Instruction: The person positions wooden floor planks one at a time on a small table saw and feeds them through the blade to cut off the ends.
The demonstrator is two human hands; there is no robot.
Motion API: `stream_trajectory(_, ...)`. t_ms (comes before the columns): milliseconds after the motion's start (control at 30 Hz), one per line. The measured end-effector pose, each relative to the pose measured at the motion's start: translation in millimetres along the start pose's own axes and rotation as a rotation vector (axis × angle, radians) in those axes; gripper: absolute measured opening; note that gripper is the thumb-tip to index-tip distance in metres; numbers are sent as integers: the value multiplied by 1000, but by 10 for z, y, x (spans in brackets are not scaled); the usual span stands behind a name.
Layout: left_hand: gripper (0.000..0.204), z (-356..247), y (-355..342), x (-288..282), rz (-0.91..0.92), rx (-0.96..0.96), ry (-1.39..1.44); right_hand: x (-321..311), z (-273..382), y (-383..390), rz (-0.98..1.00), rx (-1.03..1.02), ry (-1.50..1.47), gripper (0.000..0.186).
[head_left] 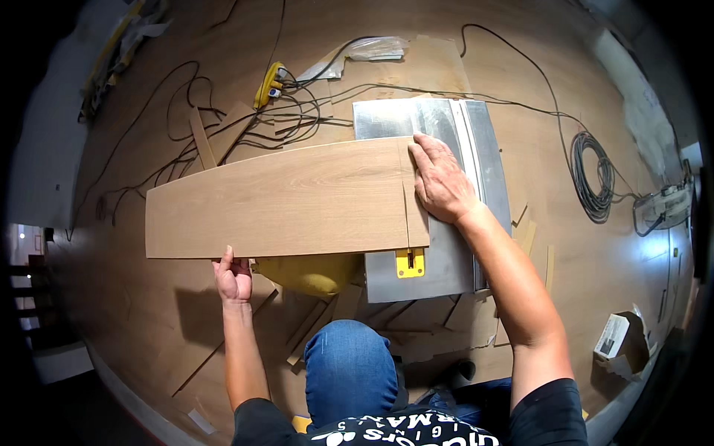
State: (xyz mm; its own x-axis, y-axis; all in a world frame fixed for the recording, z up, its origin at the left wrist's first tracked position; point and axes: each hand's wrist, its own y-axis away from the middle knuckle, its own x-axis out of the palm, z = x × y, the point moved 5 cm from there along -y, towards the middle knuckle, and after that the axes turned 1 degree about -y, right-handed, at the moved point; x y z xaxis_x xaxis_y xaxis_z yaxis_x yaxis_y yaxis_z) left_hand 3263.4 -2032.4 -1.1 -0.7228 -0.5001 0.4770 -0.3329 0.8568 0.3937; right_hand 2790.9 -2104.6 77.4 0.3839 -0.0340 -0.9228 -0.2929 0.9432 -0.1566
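A wide light-brown wood plank (275,197) lies across the left part of a metal-topped table saw (379,279), its left end jutting well past the table. A thin dark line crosses the plank near its right end; whether it is cut right through I cannot tell. My left hand (234,279) holds the near edge left of the saw, fingers mostly beneath the board. My right hand (446,182) is closed over the plank's right end, by the far corner. Just in front of the near edge shows a yellow slotted insert (410,264); the plank hides the rest of it.
Black cables (297,111) tangle on the floor beyond the plank, around a yellow power strip (269,85). A coiled cable (593,178) lies at right. Wood offcuts (306,331) are scattered near my knee. A torn cardboard box (623,343) sits at the lower right.
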Motion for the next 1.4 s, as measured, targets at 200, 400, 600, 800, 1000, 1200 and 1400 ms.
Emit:
stream_trajectory(200, 28, 12, -50, -155, 80, 20, -8, -15, 41, 6, 8, 13, 8, 56)
stream_trajectory(400, 35, 3, -26, -132, 63, -4, 9, -15, 22, 17, -10, 8, -33, 55)
stream_trajectory(600, 39, -14, 43, -118, -1, 0, 6, -12, 69, 41, -11, -3, -16, 56)
stream_trajectory(800, 38, -21, 95, -118, 59, 6, -3, -12, 79, 61, -12, 1, -19, 55)
stream_trajectory(1000, 40, -19, 137, -150, 36, 1, -9, -37, 115, 76, -21, -25, -19, 55)
stream_trajectory(1200, 40, -37, 184, -100, 43, 6, 6, -26, 131, 114, -20, -20, -15, 55)
stream_trajectory(1400, 41, -38, 236, -163, 41, 9, 15, -37, 167, 153, -1, -17, -16, 56)
